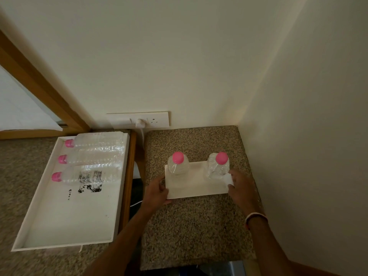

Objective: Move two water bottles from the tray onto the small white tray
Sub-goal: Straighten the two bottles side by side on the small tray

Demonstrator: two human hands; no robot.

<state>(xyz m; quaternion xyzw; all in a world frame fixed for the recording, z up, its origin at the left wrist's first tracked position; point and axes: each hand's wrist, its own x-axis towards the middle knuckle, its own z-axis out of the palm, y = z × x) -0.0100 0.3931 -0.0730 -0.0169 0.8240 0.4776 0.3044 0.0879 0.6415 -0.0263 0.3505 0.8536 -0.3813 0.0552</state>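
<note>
**A:** Start nearest you. What are your hands doing?

**B:** Your left hand (158, 189) is curled over the small white tray's (196, 184) near-left corner, fingers on top and thumb at the edge. Your right hand (238, 185) is closed on the tray's right end, thumb on the upper face, close by the right bottle (218, 166). Neither hand holds a bottle; both have hold of the tray itself.

**A:** Why grip it at both ends?

**B:** I'd judge you're squaring or steadying it on the speckled counter (199, 226). Two tall bottles stand on a thin slab, so an even hold at each end should keep them from tipping.

**A:** And what's on it?

**B:** The left bottle (178, 166) and the right bottle, both upright with pink caps, set well apart, one toward each end. So the two bottles are already on the small tray, and the transfer looks done.

**A:** Further off?

**B:** To your left, on the lower surface, the large white tray (65, 226) carries three remaining bottles (93, 158) lying on their sides at its far end, side by side, caps pointing left. Its near half is bare apart from a dark smudge. Behind, a wall socket (153, 119) has a plug in it.
</note>
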